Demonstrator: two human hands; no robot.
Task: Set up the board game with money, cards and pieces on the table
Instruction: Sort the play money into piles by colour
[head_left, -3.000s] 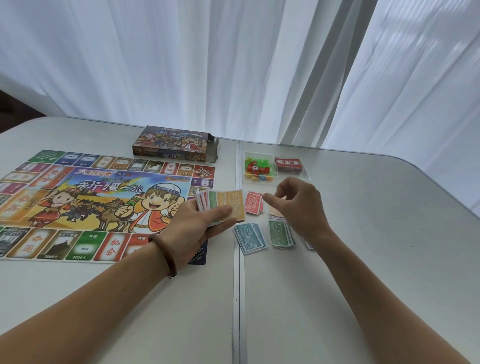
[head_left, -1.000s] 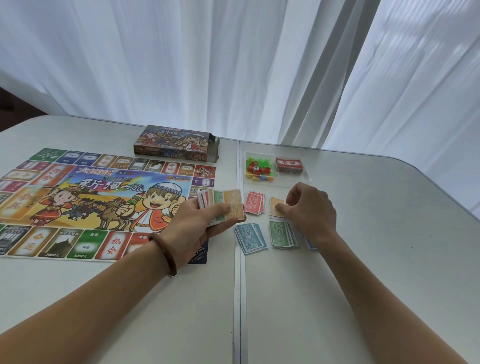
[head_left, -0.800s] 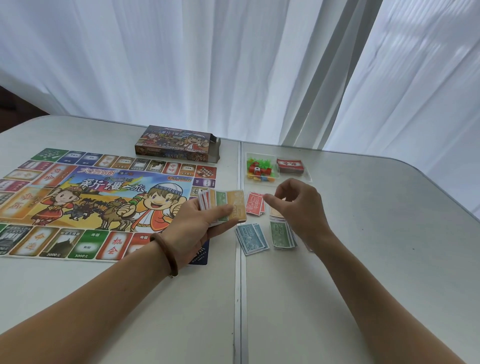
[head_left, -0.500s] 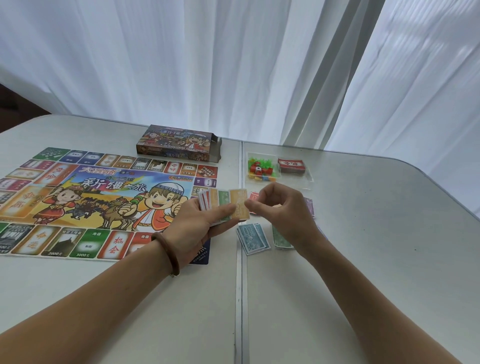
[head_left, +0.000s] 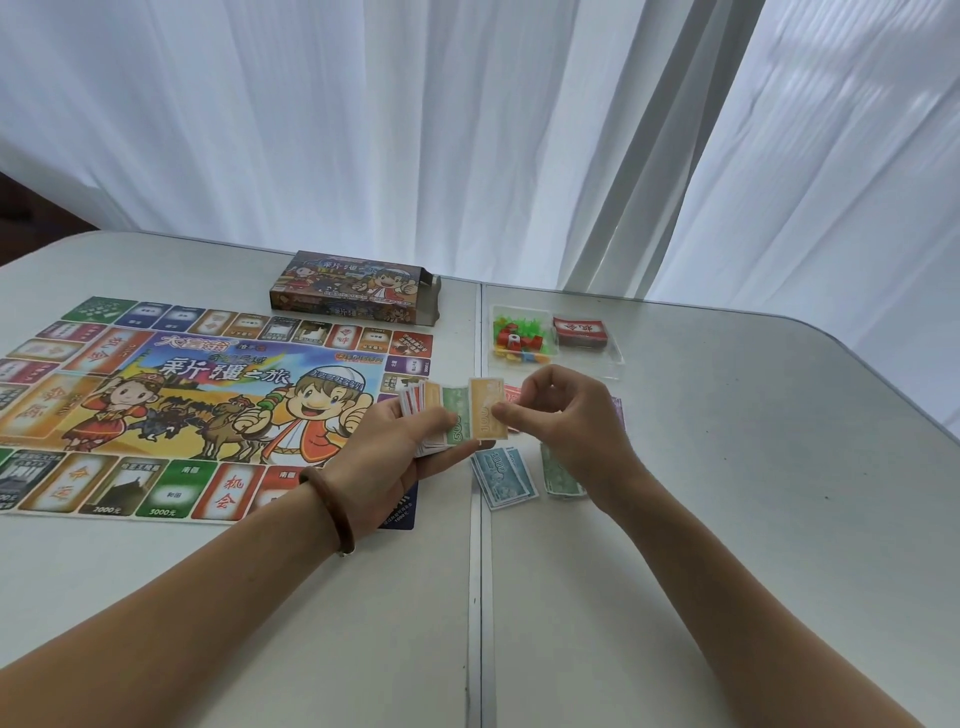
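Left hand (head_left: 395, 457): curled round a fan of play money (head_left: 441, 415), held above the desk (head_left: 753, 519) at the right edge of the game board (head_left: 208, 400).
Right hand (head_left: 566, 431): pinches the orange note (head_left: 485, 413) at the fan's right end — thumb and forefinger on its edge.
Sorted money: blue notes (head_left: 504, 475) and green notes (head_left: 558, 475) lie on the desk, just below the hands.
Pieces (head_left: 519, 340): in a clear tray (head_left: 608, 358) beyond the hands, with a red card deck (head_left: 579, 330) beside them.
Game box (head_left: 353, 288): behind the board.

White sheer curtains (head_left: 467, 130) hang in folds (backlit), and a brown bracelet (head_left: 332, 512) circles one wrist.
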